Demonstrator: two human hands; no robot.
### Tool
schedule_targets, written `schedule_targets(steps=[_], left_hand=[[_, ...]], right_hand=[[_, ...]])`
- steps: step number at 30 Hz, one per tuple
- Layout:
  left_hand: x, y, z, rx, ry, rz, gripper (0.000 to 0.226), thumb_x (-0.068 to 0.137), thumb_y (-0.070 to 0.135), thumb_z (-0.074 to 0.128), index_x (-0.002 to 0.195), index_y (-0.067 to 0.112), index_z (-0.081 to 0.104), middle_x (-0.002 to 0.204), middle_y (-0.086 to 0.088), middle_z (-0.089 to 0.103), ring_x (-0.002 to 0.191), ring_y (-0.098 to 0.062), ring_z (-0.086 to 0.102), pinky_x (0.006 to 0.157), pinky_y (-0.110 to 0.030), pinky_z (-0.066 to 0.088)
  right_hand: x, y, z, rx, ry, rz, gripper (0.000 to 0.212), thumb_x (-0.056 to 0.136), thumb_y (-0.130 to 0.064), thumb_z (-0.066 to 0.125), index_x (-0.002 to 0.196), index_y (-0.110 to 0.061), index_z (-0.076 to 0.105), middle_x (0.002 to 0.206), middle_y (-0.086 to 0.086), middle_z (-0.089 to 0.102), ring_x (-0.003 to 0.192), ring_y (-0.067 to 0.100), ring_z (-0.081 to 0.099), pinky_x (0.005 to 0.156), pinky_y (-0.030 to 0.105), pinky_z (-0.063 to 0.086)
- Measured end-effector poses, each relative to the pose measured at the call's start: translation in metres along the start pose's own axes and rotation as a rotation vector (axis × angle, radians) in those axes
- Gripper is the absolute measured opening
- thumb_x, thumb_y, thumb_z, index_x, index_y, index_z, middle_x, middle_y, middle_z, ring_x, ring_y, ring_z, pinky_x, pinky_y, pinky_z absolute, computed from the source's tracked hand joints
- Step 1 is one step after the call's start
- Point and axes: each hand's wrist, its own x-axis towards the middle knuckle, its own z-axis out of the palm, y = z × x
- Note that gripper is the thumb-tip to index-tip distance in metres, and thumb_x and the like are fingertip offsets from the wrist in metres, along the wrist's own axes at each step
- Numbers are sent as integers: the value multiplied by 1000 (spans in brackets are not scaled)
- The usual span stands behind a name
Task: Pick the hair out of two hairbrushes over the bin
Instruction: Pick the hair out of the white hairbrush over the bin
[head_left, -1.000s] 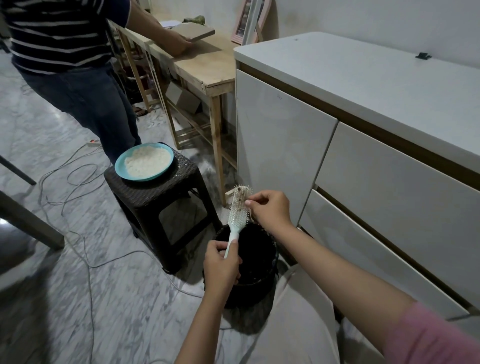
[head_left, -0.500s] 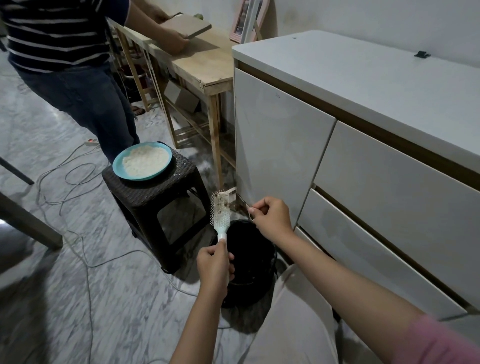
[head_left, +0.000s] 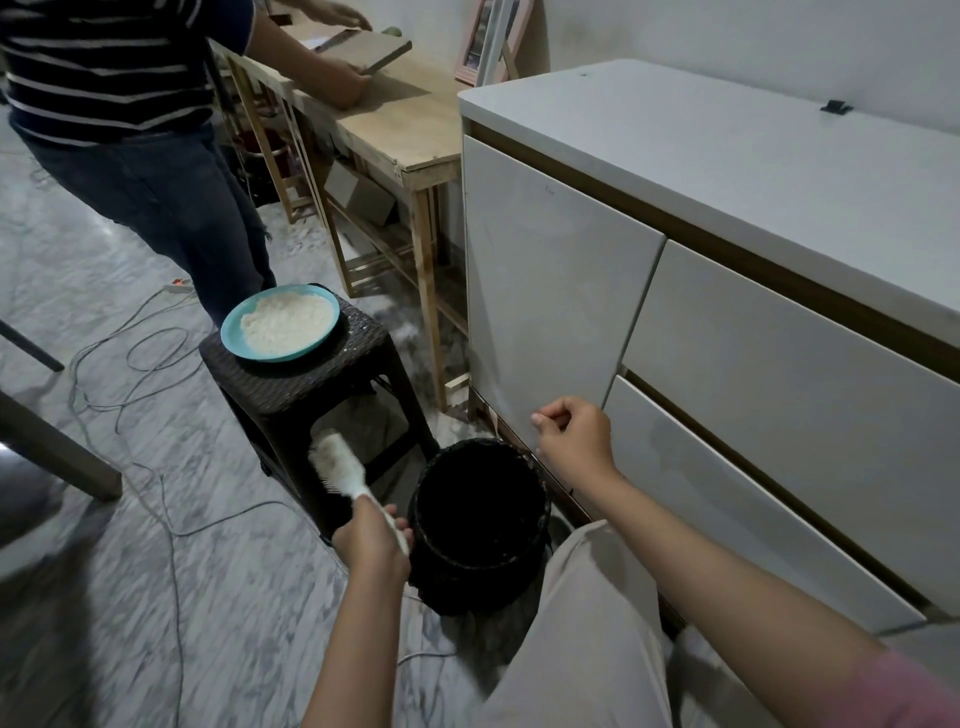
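You are looking at a dim, flat-lit room. The white cabinet (head_left: 727, 197) top catches the most light. The bin (head_left: 480, 519) interior reads as solid black. Motion blur smears the hairbrush (head_left: 340, 465) and the floor (head_left: 130, 571) at lower left; wide-angle bending curves the edges.

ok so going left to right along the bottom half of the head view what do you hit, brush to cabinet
white hairbrush → left hand gripping its handle → black bin → right hand, fingers pinched together → white cabinet
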Motion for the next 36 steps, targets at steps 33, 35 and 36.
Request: schedule_targets(steps=[33, 35, 36], left_hand=[[-33, -44, 7, 560, -445, 379, 29, 93, 31, 57, 89, 2, 55, 62, -6, 63, 38, -10, 50, 36, -22, 40], [-41, -46, 6, 542, -475, 460, 20, 93, 27, 59, 87, 9, 52, 66, -7, 65, 39, -10, 52, 36, -22, 41], [-44, -46, 6, 534, -476, 490, 19, 93, 26, 60, 86, 10, 52, 67, -8, 66, 38, -9, 52, 36, -22, 41]], right_hand=[[-4, -19, 19, 47, -279, -46, 53, 74, -26, 78, 122, -14, 61, 110, 0, 62, 90, 9, 59, 78, 17, 45], [-5, -22, 20, 44, -242, -91, 61, 67, -29, 82, 123, -18, 61, 108, -3, 59, 89, 8, 56, 72, 9, 43], [-6, -23, 20, 46, -211, -105, 60, 66, -28, 83, 122, -19, 62, 105, -2, 61, 86, 8, 56, 70, 8, 43]])
